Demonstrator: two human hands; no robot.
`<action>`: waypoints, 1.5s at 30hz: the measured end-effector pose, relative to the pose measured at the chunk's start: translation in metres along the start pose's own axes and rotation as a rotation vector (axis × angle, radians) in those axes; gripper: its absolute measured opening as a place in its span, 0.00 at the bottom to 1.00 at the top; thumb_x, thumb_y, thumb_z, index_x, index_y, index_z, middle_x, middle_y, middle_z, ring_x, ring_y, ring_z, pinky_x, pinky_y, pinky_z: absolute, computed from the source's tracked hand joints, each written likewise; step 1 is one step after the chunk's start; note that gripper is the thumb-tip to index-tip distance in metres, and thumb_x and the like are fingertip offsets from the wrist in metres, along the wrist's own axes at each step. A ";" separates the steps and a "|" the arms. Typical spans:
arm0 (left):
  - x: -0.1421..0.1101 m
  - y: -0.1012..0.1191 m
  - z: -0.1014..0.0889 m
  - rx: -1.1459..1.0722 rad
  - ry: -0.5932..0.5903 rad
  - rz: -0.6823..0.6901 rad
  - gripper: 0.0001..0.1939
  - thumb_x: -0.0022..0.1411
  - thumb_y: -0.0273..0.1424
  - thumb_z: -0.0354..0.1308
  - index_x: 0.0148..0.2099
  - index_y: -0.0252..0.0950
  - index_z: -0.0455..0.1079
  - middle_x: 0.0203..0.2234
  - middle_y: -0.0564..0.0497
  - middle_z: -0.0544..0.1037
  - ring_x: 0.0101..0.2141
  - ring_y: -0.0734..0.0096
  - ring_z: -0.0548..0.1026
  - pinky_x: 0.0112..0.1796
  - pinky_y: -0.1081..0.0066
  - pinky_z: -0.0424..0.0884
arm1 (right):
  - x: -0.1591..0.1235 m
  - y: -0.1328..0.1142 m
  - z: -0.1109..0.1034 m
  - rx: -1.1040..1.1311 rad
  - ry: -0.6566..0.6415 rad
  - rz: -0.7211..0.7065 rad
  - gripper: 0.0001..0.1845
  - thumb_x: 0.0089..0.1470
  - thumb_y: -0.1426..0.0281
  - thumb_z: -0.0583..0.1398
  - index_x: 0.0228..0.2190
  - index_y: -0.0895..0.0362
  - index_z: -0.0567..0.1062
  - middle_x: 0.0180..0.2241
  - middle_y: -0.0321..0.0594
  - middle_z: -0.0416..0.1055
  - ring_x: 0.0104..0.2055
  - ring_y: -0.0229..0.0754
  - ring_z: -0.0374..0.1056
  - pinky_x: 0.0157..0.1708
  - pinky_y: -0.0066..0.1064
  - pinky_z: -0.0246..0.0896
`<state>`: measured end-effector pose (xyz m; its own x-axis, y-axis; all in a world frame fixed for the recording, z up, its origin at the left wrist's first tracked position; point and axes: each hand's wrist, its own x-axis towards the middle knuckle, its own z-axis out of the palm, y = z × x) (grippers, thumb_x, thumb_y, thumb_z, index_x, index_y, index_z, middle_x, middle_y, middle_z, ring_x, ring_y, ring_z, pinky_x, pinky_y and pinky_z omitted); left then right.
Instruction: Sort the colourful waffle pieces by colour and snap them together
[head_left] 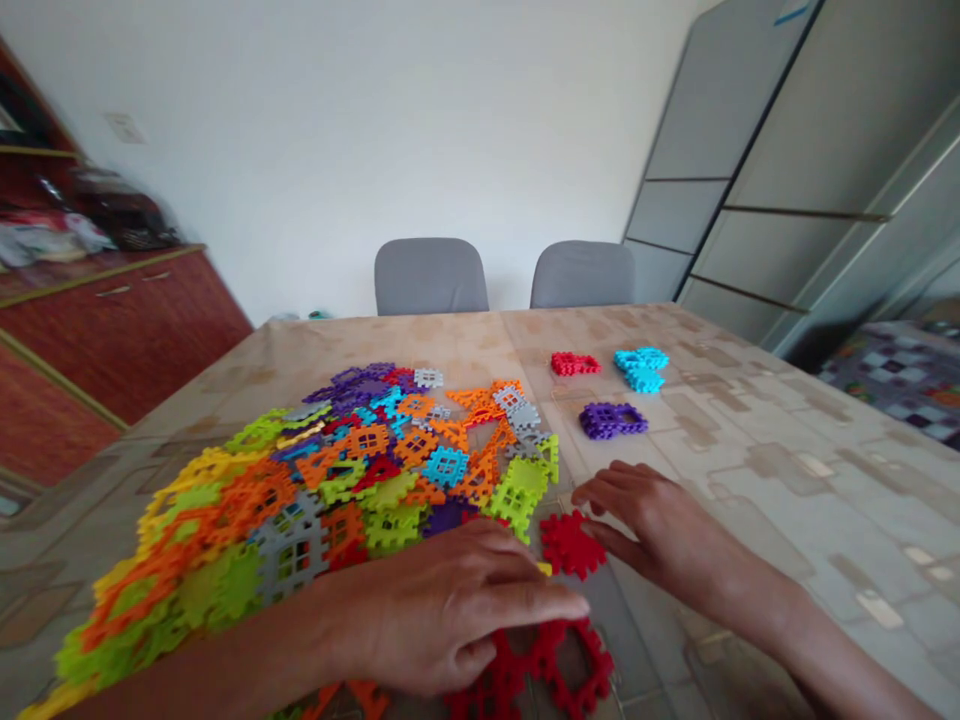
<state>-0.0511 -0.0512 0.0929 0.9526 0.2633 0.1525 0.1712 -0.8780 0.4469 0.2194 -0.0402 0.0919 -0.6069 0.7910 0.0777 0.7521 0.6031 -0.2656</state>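
My left hand (461, 605) reaches in from the lower left, over the near right edge of a heap of plastic building pieces. Its index finger points right, above red open-frame pieces (574, 665), and the fingers hold nothing that I can see. Just beyond lies a flat red toothed piece (572, 543) on the table. At its right edge is my right hand (637, 515), thumb tip close to or touching the piece, fingers apart from the thumb. Whether the thumb presses on it I cannot tell. Green window-shaped pieces (517, 490) lie left of the red one.
The mixed heap (367, 440) covers the table's left half. Further back on the right stand small stacks: red (575, 364), light blue (641, 368) and purple (613, 420). Two grey chairs (431, 277) are at the far edge of the patterned table (750, 440).
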 end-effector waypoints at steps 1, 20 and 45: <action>0.006 0.001 0.001 -0.022 -0.021 0.041 0.32 0.64 0.16 0.53 0.68 0.36 0.60 0.55 0.46 0.78 0.55 0.65 0.74 0.62 0.66 0.63 | -0.001 0.003 0.000 -0.001 0.024 0.011 0.06 0.63 0.75 0.60 0.40 0.57 0.78 0.36 0.44 0.78 0.39 0.50 0.73 0.40 0.41 0.66; -0.061 0.038 0.049 0.596 0.394 -0.257 0.29 0.74 0.55 0.46 0.57 0.37 0.70 0.46 0.51 0.83 0.45 0.65 0.77 0.52 0.71 0.69 | -0.008 -0.026 -0.012 0.366 -0.380 -0.362 0.40 0.57 0.65 0.68 0.67 0.46 0.62 0.65 0.47 0.65 0.70 0.55 0.52 0.68 0.51 0.43; -0.051 0.031 0.059 0.684 0.404 -0.233 0.24 0.75 0.49 0.48 0.56 0.36 0.71 0.39 0.51 0.82 0.47 0.63 0.74 0.69 0.62 0.31 | -0.010 -0.032 -0.002 0.294 -0.302 -0.319 0.42 0.53 0.66 0.69 0.65 0.46 0.62 0.64 0.44 0.64 0.67 0.53 0.56 0.66 0.48 0.45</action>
<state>-0.0796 -0.1159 0.0466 0.7321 0.4773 0.4861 0.5928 -0.7979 -0.1092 0.2024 -0.0674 0.1011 -0.8736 0.4816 -0.0697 0.4401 0.7208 -0.5354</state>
